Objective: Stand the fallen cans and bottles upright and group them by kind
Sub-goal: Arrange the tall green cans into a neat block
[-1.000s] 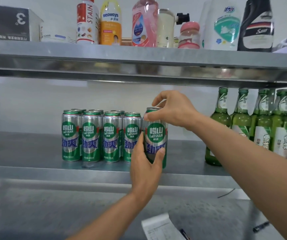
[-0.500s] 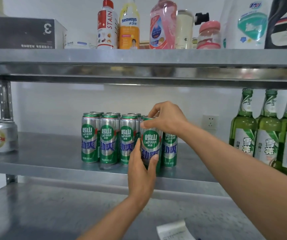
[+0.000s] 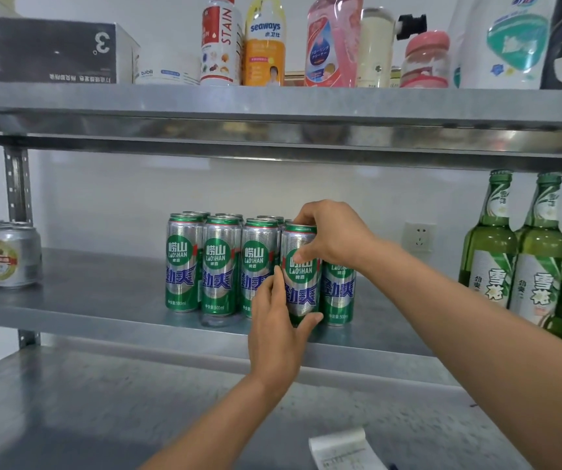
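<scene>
Several tall green-and-silver Laoshan beer cans [image 3: 220, 269] stand upright in a tight group on the middle metal shelf [image 3: 103, 300]. One can [image 3: 301, 286] in the front row stands between both hands. My left hand [image 3: 278, 330] grips its lower part from the front-left, thumb under its base edge. My right hand [image 3: 332, 237] grips its top rim from above. Another can [image 3: 339, 296] stands just right of it. Green glass beer bottles [image 3: 491, 259] stand upright at the right end of the shelf.
Short silver cans [image 3: 5, 262] with gold labels stand at the shelf's left end. The top shelf [image 3: 273, 106] holds cleaning bottles and a grey box [image 3: 52, 49]. A wall socket [image 3: 420, 236] sits behind. A paper slip [image 3: 340, 449] lies on the lower surface.
The view has shifted left, bringing the silver cans into sight. The held can has been set into the front row, left of another can. Both hands stay on it.
</scene>
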